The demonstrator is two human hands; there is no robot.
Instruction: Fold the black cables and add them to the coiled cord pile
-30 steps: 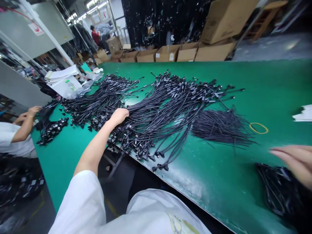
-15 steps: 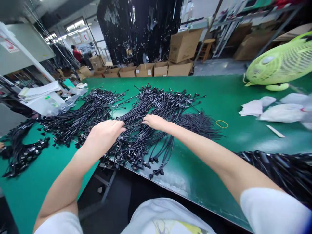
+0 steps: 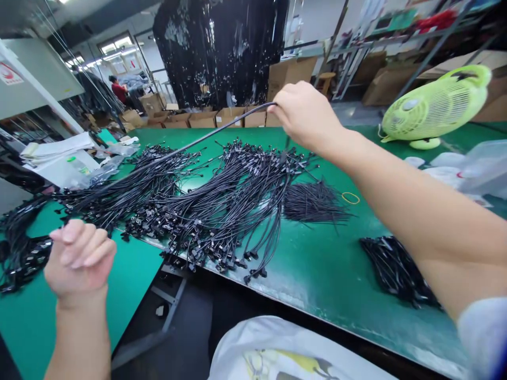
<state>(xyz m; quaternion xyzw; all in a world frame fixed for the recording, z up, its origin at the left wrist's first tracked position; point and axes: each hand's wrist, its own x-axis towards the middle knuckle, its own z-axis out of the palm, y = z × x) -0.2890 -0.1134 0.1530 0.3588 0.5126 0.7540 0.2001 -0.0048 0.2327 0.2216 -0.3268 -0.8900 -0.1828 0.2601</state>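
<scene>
My right hand (image 3: 303, 113) is raised over the table, its fingers pinched on a black cable (image 3: 222, 126). A short blurred end dangles below this hand. From there the cable slants down, nearly straight, to my left hand (image 3: 81, 256), a closed fist at the lower left. The far end runs in at the top of that fist, where the curled fingers hide it. Beneath the lifted cable lies a wide heap of black cables (image 3: 237, 195) with small plugs at their ends. Another bundle of cables (image 3: 138, 179) fans out to its left.
A pile of short black strands (image 3: 312, 203) and a yellow rubber band (image 3: 350, 198) lie on the green table (image 3: 317, 264). Bagged black cables (image 3: 396, 269) sit at the right. A green fan (image 3: 431, 108) stands beyond, with cardboard boxes (image 3: 202, 120) behind the table. Far left, a person sits.
My right hand has risen from the heap, lifting one cable. My left hand has moved left and down, away from the heap, and is now a fist turned toward me.
</scene>
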